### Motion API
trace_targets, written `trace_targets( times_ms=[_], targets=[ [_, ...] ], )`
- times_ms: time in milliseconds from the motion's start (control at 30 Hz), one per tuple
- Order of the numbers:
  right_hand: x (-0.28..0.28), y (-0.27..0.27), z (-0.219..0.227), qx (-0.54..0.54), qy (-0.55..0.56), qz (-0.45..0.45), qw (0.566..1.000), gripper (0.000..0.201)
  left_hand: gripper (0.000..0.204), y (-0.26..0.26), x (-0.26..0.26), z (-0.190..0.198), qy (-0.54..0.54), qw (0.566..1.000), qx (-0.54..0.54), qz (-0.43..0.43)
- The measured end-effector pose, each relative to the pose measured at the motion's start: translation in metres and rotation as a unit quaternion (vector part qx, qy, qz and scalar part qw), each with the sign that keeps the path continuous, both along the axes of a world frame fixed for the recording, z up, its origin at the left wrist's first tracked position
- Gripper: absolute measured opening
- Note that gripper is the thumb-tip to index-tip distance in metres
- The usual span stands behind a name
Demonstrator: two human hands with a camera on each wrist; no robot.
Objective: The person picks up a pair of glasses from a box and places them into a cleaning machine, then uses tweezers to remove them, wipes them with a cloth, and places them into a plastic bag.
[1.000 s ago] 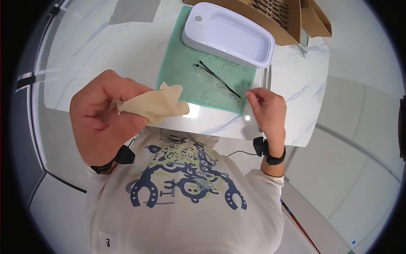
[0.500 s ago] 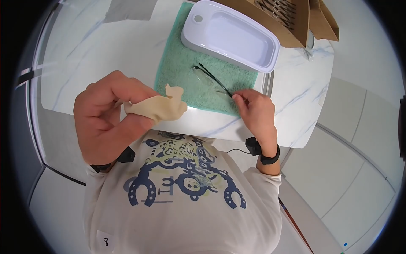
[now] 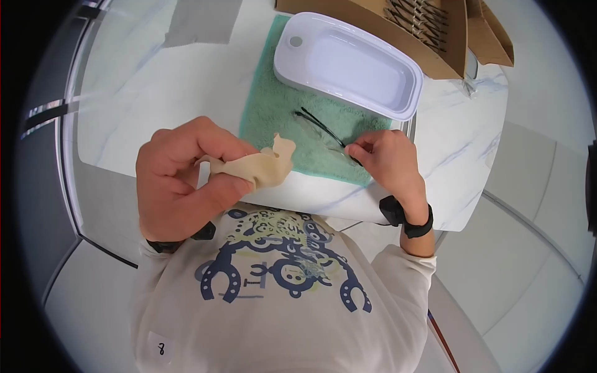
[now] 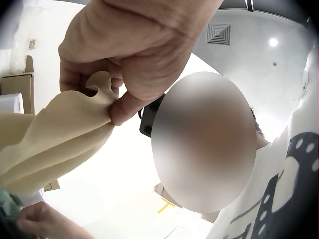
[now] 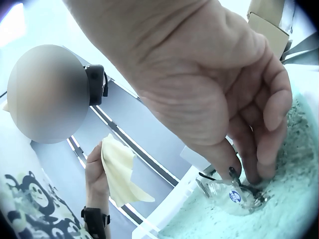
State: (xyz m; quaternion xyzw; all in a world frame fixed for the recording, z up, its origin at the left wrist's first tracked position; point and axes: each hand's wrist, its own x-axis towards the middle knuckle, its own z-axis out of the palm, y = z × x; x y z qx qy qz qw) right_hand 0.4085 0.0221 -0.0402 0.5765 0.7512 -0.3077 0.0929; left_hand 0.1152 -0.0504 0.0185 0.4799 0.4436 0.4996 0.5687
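The left hand (image 3: 183,180) pinches a pale cloth (image 3: 264,169) at 8 o'clock of the glasses (image 3: 324,128), clear of them. The right hand (image 3: 392,158), apart from the left, pinches their near end at 4 o'clock on the green towel (image 3: 267,93). A light grip and level lift would spare the thin arms. At 12 to 1 o'clock sits a white tub (image 3: 329,92); whether it holds clear liquid, I cannot tell. Beyond, towards 1 to 2, a cardboard box (image 3: 435,65) holds rows of dark frames (image 3: 418,22).
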Motion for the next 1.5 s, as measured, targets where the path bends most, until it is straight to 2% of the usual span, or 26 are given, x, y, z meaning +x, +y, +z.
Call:
trace_targets(
  times_ms=[100,333,667,767,967,1033,1100,1167,1233,1300,1333,1367,1433,1467,1500],
  targets=[
    [-0.004,0.005,-0.004,-0.01,-0.014,0.007,1.0,0.022,0.015,-0.002,-0.007,0.002,0.031,0.999,-0.004,-0.019],
    [-0.015,0.009,0.001,-0.002,-0.068,0.049,0.996,0.021,0.014,-0.001,-0.01,0.003,0.064,0.998,0.017,0.011],
    [-0.01,0.007,-0.006,0.017,-0.036,0.079,0.996,0.013,0.013,-0.003,-0.013,-0.007,0.04,0.999,0.012,-0.017],
    [-0.009,0.006,0.006,0.011,-0.03,0.065,0.997,0.013,0.014,-0.003,-0.015,-0.007,0.044,0.999,0.015,-0.022],
    [0.003,-0.009,0.029,-0.002,-0.013,-0.037,0.999,0.012,0.013,-0.011,-0.011,-0.006,0.055,0.997,0.019,-0.047],
    [0.01,-0.017,0.031,0.045,0.06,-0.051,0.996,0.012,0.013,-0.016,-0.004,-0.009,0.048,0.998,0.009,-0.047],
    [0.009,-0.026,0.039,0.049,0.078,-0.072,0.993,0.01,0.014,-0.023,-0.001,-0.013,0.052,0.998,-0.022,-0.021],
    [0.01,-0.034,0.046,0.097,0.121,-0.11,0.982,0.008,0.014,-0.029,0.007,-0.016,0.065,0.997,-0.037,-0.031],
    [0.006,-0.042,0.053,0.118,0.137,-0.129,0.975,0.007,0.015,-0.034,0.018,-0.017,0.086,0.995,-0.046,-0.037],
    [-0.001,-0.055,0.063,0.153,0.157,-0.149,0.964,0.006,0.015,-0.041,0.029,-0.017,0.031,0.996,-0.07,-0.055],
    [-0.004,-0.061,0.067,0.183,0.145,-0.138,0.962,0.007,0.013,-0.042,0.037,-0.017,0.033,0.993,-0.113,-0.032],
    [-0.005,-0.066,0.068,0.212,0.134,-0.128,0.959,0.008,0.013,-0.043,0.044,-0.022,0.045,0.992,-0.11,-0.033],
    [-0.006,-0.074,0.059,0.233,0.151,-0.133,0.951,0.008,0.018,-0.042,0.051,-0.04,-0.07,0.991,-0.117,-0.005],
    [-0.005,-0.078,0.053,0.268,0.16,-0.109,0.944,0.008,0.018,-0.041,0.053,-0.047,-0.061,0.992,-0.113,-0.007],
    [-0.005,-0.08,0.048,0.303,0.167,-0.085,0.934,0.008,0.019,-0.041,0.055,-0.053,-0.117,0.985,-0.125,-0.011]
  ],
)
